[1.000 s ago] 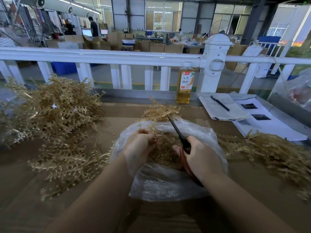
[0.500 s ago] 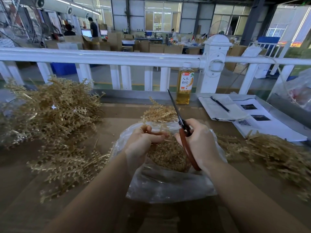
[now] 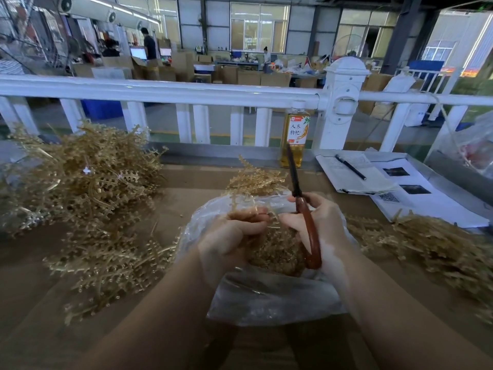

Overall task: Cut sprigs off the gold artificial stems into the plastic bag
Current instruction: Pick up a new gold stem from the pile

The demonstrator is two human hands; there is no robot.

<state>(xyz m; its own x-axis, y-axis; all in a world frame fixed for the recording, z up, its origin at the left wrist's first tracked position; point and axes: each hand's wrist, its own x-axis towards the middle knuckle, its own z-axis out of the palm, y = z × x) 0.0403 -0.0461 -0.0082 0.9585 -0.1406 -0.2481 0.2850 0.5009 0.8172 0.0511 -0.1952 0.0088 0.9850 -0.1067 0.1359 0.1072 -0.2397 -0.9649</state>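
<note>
Left hand [image 3: 234,233]: grip curled round gold sprig [image 3: 254,180] | right hand [image 3: 322,225]: grip closed round red-handled scissors [image 3: 306,222], blades upright | both over plastic bag [image 3: 266,297]

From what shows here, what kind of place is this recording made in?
Probably a factory or workshop floor for craft decorations: heaps of gold artificial stems on the work table, stacked cardboard boxes behind the white railing, and other workers at far benches.

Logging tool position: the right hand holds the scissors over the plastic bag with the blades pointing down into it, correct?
Not quite. The head view shows the right hand holding the scissors over the plastic bag, but the blades point up and away, toward the bottle.
</note>
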